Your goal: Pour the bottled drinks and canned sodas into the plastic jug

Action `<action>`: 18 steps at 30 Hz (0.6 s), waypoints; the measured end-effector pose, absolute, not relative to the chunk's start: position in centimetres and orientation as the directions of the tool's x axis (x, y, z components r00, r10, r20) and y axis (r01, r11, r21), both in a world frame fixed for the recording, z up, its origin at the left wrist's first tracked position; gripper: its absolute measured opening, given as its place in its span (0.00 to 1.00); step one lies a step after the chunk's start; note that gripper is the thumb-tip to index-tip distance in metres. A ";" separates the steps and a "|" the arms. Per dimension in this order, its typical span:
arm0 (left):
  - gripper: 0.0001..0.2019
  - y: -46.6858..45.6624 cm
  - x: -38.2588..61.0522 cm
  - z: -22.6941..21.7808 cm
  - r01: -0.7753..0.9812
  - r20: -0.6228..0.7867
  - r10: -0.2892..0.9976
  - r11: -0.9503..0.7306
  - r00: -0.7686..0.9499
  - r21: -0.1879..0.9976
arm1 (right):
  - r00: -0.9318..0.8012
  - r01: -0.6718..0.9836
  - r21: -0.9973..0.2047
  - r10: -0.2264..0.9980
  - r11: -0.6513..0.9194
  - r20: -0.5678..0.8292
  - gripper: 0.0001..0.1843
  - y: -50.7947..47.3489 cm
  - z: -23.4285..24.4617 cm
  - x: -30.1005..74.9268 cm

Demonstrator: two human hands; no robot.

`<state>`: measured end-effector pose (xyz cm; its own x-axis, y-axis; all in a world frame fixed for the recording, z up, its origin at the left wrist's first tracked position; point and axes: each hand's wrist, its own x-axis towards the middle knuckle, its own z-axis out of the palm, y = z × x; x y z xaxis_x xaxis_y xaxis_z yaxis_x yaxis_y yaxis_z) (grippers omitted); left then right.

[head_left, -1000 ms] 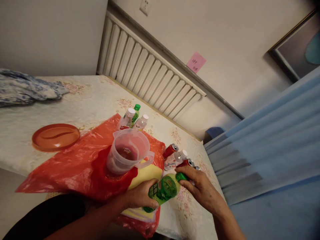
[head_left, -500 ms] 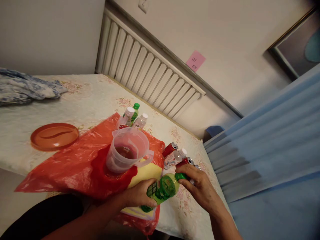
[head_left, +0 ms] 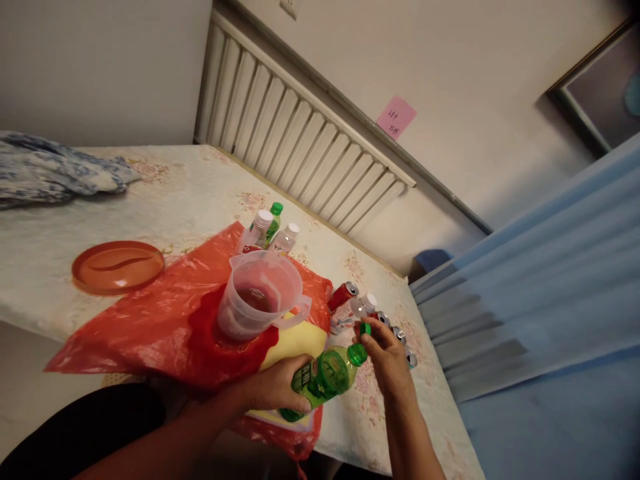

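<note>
My left hand (head_left: 280, 387) is wrapped round a green plastic drink bottle (head_left: 333, 373), which leans with its neck up to the right. Its mouth is uncapped. Between the fingertips of my right hand (head_left: 387, 357) is a green bottle cap (head_left: 365, 329), a little above the bottle's neck and apart from it. Left of the bottle stands a translucent plastic measuring jug (head_left: 263, 293) with some dark liquid in it. A red scalloped mat (head_left: 203, 340) lies beneath the jug, and a yellow cloth or paper (head_left: 305, 340) lies beside it.
A red plastic bag (head_left: 145, 327) is spread on the flowered tablecloth (head_left: 190, 173). Several bottles (head_left: 285, 240) stand behind the jug. Red cans (head_left: 343, 295) and a clear bottle (head_left: 350, 313) are near my right hand. An orange lid (head_left: 119, 267) and patterned fabric (head_left: 60, 173) lie left.
The green cap has come off the bottle, and my right hand has lifted it slightly up from the neck. My left hand still grips the bottle. The view has shifted slightly.
</note>
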<state>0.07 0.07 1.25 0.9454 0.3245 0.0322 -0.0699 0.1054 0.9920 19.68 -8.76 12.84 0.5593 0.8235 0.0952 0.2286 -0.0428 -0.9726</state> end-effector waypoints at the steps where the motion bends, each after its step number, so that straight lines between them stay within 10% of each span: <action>1: 0.24 0.1 0.0 1.3 -0.063 0.023 0.320 0.115 0.947 0.991 | 0.594 0.157 -0.986 0.803 -0.050 0.054 0.23 -8.4 11.8 19.7; 18: 0.26 0.4 -0.2 1.0 -0.062 0.036 0.300 0.078 0.953 0.995 | 0.405 0.157 -0.969 0.908 -0.189 -0.111 0.22 -4.4 0.9 16.9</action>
